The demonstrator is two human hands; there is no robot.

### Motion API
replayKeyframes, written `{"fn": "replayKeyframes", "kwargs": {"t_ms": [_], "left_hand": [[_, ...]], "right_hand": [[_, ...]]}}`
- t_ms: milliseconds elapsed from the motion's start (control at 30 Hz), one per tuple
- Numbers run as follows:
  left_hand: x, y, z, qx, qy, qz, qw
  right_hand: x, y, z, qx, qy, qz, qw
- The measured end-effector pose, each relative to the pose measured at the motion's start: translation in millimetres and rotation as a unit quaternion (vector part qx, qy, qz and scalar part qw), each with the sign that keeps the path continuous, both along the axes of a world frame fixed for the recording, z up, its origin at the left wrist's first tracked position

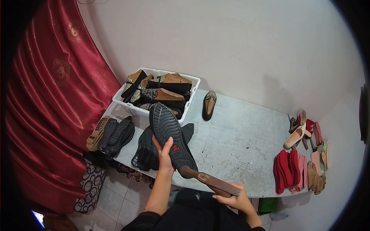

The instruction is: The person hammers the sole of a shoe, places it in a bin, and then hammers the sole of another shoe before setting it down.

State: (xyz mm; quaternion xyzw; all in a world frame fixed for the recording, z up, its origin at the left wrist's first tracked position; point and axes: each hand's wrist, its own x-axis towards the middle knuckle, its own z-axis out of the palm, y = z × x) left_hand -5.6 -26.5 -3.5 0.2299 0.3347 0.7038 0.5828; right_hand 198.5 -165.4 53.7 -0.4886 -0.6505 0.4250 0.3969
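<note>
My left hand grips a black shoe by its side, with the ridged sole turned up toward me and a small red mark near its middle. In my right hand is a brown wooden tool, fingers wrapped around its thick end. The tool's rounded end sits right at the heel of the shoe. Below and behind the held shoe, a stack of dark soles lies on the table's front edge, partly hidden by the shoe and my left hand.
A white basket of black shoes with patterned fronts stands at the table's back left. Alone on the white table lies one black shoe. Grey and tan soles are at left; red and pink soles and a cream shoe at right.
</note>
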Motion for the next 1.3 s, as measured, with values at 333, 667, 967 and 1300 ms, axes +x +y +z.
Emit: {"fn": "replayKeyframes", "kwargs": {"t_ms": [333, 667, 967, 1300], "left_hand": [[-2.7, 5.3, -4.3, -0.023, -0.024, -0.021, 0.999], [-3.2, 9.3, -20.0, -0.031, -0.068, -0.076, 0.994], [19.7, -7.0, -6.4, 0.002, -0.05, -0.088, 0.995], [39.1, -21.6, -3.0, -0.005, -0.071, -0.154, 0.986]], "right_hand": [[12.0, -3.4, -1.4, 0.019, -0.013, -0.023, 0.999], [5.4, 1.4, 0.5, 0.032, -0.005, -0.033, 0.999], [-0.8, 13.1, 3.9, 0.091, -0.027, -0.083, 0.992], [4.4, 27.1, 6.1, 0.107, -0.047, -0.134, 0.984]]}}
